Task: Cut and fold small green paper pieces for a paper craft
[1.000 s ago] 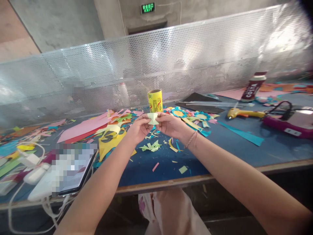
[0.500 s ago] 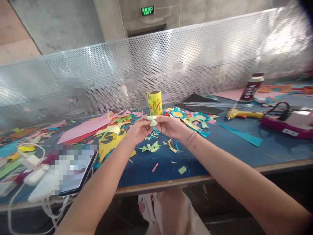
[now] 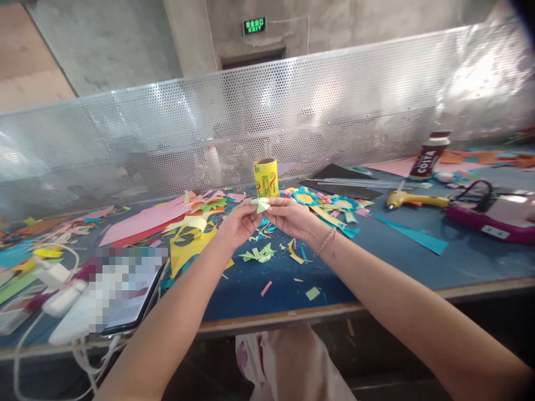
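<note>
Pale-green paper piece (image 3: 261, 205), small, part-folded: pinched at either end between the fingertips of left hand (image 3: 239, 223) and right hand (image 3: 292, 216), held above blue table (image 3: 376, 256), before yellow roll (image 3: 266, 177). Folding is judged unfinished; green offcuts (image 3: 258, 254) are strewn beneath.

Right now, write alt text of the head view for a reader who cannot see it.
The left hand and right hand pinch a pale green paper piece above a blue table strewn with coloured paper scraps. A yellow roll stands behind them; a glue gun lies at right.
</note>
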A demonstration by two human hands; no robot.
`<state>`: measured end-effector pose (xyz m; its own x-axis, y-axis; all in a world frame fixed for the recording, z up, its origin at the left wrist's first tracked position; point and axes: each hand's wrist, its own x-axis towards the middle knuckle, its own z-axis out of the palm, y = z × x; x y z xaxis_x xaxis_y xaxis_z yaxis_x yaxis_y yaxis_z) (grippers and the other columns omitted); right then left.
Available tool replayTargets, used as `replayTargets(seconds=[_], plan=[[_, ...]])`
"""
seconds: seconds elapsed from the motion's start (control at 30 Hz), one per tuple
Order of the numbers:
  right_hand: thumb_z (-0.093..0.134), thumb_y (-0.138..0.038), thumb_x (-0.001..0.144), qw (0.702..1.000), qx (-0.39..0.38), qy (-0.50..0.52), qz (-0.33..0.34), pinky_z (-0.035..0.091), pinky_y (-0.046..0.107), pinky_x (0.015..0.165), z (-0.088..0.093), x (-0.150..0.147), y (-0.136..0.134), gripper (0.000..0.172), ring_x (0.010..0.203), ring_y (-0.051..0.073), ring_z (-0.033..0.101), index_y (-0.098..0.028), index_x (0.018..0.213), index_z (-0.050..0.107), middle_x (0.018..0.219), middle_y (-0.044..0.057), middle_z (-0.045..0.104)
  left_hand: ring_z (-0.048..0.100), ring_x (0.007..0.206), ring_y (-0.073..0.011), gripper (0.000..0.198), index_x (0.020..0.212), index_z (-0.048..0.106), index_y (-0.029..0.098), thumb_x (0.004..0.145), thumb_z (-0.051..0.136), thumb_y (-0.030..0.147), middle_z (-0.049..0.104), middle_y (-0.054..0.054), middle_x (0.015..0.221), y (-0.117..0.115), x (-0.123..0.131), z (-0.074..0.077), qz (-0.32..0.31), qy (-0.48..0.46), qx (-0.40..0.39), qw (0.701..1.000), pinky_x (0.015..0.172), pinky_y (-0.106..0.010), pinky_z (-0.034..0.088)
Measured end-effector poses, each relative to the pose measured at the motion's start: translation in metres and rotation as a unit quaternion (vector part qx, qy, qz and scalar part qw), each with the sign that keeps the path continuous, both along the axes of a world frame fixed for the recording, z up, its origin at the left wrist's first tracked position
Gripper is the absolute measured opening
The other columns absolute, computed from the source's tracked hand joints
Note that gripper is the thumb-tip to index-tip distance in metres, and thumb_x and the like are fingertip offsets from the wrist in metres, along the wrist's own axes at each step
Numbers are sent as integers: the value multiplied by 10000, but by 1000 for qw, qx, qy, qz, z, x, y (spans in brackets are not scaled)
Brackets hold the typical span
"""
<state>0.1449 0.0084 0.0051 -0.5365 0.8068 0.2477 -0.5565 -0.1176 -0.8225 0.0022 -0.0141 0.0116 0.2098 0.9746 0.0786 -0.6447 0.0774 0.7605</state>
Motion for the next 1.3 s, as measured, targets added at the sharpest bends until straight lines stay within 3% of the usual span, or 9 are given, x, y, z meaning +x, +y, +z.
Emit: replayTargets(seconds=[0.13,0.33,0.43,0.53,0.6,0.77,1.1,1.3], plan=[[634,-60,678,999,2,0,-37,492,162,739,-4,-3,2,123,690,61,603,-150,760,653,705,1,652,536,572,-40,114,713,565,112,663,582,11,572,11,641,0,1,-1,1,7,-11,1000,623,-174,472],[684,-99,639,998,-24,6,-65,476,153,577,-4,-4,2,74,558,45,547,-150,656,634,630,-17,620,552,598,-48,104,668,551,124,655,603,34,572,16,629,2,3,-5,5,24,-4,1000,673,-193,475],[682,-98,641,997,-37,11,-70,466,163,549,-5,-3,2,84,536,49,530,-152,644,617,610,-18,603,566,634,-65,113,697,561,133,641,625,58,586,11,666,3,5,-7,62,90,49,993,695,-219,464],[661,-86,654,996,-60,21,-68,459,165,539,-6,-3,3,90,530,50,517,-152,639,601,588,-20,585,571,698,-81,154,774,599,160,641,661,114,618,-4,777,1,6,-7,199,190,163,948,715,-227,444],[640,-82,666,995,-72,27,-60,457,166,544,-6,-3,3,82,541,53,516,-153,655,601,591,-18,583,576,755,-103,141,809,628,177,672,660,185,634,-22,831,-2,6,-6,256,249,225,907,739,-235,437],[625,-82,670,996,-67,30,-45,454,155,556,-7,-4,0,72,582,55,530,-145,694,601,615,-10,584,584,781,-140,121,778,671,188,720,624,283,651,-42,818,-8,4,-4,280,325,282,858,766,-265,440],[664,-137,672,997,-37,20,-61,453,144,564,-4,-9,-7,90,576,41,536,-148,680,576,618,-22,575,586,693,-139,83,719,661,201,691,649,278,650,-14,717,-10,6,-6,292,294,246,876,701,-269,456],[671,-123,660,997,-36,24,-62,455,148,557,-6,-12,-9,87,553,38,529,-154,672,590,612,-32,580,596,681,-144,88,738,674,194,696,641,264,658,-27,718,-12,8,-5,310,298,257,866,690,-273,457]])
